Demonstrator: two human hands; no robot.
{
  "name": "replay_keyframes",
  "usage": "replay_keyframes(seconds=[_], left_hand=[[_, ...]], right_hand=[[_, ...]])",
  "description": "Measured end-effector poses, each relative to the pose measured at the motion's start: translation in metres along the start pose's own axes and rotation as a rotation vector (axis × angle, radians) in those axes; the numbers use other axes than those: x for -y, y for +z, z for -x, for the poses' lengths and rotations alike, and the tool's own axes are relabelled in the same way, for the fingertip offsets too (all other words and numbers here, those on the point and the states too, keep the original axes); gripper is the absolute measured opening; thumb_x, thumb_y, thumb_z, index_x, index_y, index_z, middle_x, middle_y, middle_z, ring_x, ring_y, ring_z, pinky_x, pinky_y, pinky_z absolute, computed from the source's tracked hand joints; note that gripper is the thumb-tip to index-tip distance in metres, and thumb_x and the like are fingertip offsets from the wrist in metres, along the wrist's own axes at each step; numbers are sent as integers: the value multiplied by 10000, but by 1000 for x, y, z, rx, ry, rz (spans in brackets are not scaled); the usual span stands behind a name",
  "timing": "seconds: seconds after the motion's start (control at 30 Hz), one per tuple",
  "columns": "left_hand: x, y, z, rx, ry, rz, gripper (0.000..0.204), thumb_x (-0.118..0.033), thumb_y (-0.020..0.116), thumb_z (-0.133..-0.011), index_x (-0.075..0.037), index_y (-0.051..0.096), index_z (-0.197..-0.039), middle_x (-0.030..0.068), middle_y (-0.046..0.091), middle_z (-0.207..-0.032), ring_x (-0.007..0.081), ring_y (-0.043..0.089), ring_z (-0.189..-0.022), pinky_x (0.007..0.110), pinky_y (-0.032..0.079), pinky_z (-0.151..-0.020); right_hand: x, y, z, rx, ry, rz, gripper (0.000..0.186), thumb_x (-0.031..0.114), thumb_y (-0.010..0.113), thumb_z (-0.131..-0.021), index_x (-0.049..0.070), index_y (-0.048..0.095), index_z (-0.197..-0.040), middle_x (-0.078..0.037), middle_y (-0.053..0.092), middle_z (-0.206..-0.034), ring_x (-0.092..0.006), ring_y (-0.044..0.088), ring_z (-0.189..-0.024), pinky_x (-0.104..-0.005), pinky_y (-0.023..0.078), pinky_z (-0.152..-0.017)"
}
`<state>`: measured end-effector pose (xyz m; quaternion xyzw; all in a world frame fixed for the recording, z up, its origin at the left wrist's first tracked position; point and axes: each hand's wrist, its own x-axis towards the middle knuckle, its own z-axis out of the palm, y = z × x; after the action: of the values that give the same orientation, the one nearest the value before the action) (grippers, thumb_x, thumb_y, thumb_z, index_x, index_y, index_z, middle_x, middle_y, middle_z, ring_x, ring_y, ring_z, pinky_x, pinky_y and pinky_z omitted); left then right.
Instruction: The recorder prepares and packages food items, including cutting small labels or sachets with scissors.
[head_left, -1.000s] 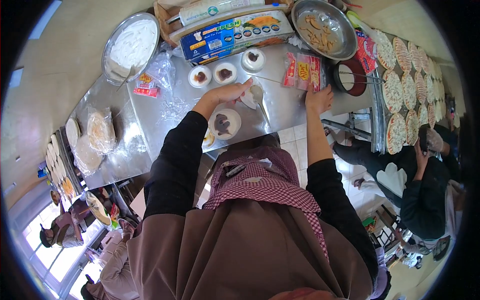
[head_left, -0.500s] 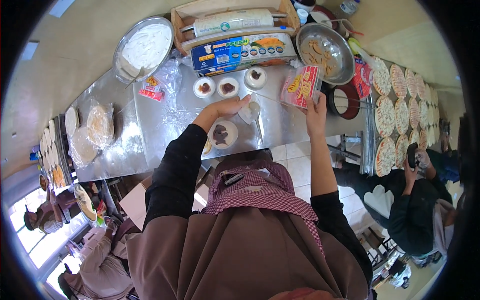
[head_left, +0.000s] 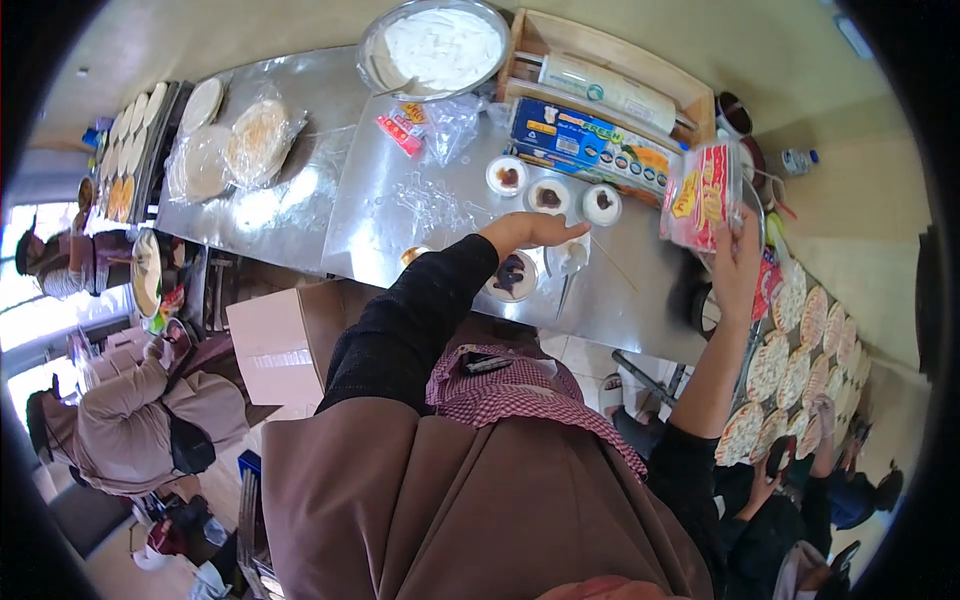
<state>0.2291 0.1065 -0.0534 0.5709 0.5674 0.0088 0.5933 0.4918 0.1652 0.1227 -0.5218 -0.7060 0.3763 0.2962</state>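
My right hand (head_left: 737,250) grips a clear packet with red and yellow print (head_left: 698,200), raised at the right side of the metal table. My left hand (head_left: 540,232) reaches over the table with its fingers stretched out and nothing visible in them. Just past its fingertips lies a spoon (head_left: 570,258) on something whitish. Below that hand stands a white cup with dark brown topping (head_left: 513,277), partly covered by my wrist. Beyond it are three small white cups with brown centres: one on the left (head_left: 507,176), one in the middle (head_left: 548,198), one on the right (head_left: 602,204). A thin stick (head_left: 615,264) lies nearby.
A bowl of white cream (head_left: 435,50), a blue film box (head_left: 590,145) and a wooden roll holder (head_left: 620,65) line the back. Wrapped flatbreads (head_left: 262,142) lie left. Trays of topped pizzas (head_left: 790,360) stand right, where another person works. A cardboard box (head_left: 280,345) is below left.
My view has turned, so the table and its things sit differently in the picture. My right hand still holds the packet. My left hand stays near the spoon and cups.
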Motion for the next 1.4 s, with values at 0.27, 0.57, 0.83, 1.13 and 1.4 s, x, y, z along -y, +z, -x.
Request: replay_keyframes(seconds=[0.27, 0.57, 0.83, 1.13, 1.4], left_hand=[[4, -22, 46, -123, 132, 75, 908, -680, 167, -905, 101, 404, -1303, 267, 439, -1340, 360, 421, -1258, 380, 307, -1051], [10, -30, 115, -261, 253, 217, 768, -640, 215, -933, 15, 487, -1227, 223, 555, -1190, 344, 525, -1112, 392, 391, -947], [18, -35, 170, -323, 256, 343, 716, -636, 256, -930, -26, 511, -1205, 255, 578, -1141, 380, 547, -1090, 401, 404, -934], [124, -53, 194, -1059, 130, 576, 375, -350, 431, -982, -9, 569, -1060, 71, 620, -1017, 155, 550, -1005, 292, 417, -880], [177, -40, 187, -1351, -65, 304, 200, -186, 649, -839, 6, 630, -892, 129, 661, -805, 199, 637, -712, 293, 488, -659]], right_hand=[[67, 45, -123, 36, -319, -51, 295, 106, 488, -950, 12, 448, -1227, -96, 589, -1087, -117, 560, -960, -251, 446, -842], [85, 127, -241, 33, -491, 284, 259, 158, 450, -933, 121, 512, -1181, -150, 615, -872, -230, 598, -792, -340, 466, -734], [21, 160, -310, 98, -431, 570, 315, 203, 478, -916, 190, 481, -1230, -171, 626, -934, -322, 622, -901, -396, 477, -766], [35, 159, -250, -69, -844, 578, 480, 212, 607, -840, 146, 466, -1294, -149, 387, -1399, -346, 418, -1249, -438, 391, -990], [36, 131, -71, -106, -612, 294, 358, 105, 620, -827, 55, 521, -1167, -157, 534, -1145, -303, 577, -975, -381, 473, -845]])
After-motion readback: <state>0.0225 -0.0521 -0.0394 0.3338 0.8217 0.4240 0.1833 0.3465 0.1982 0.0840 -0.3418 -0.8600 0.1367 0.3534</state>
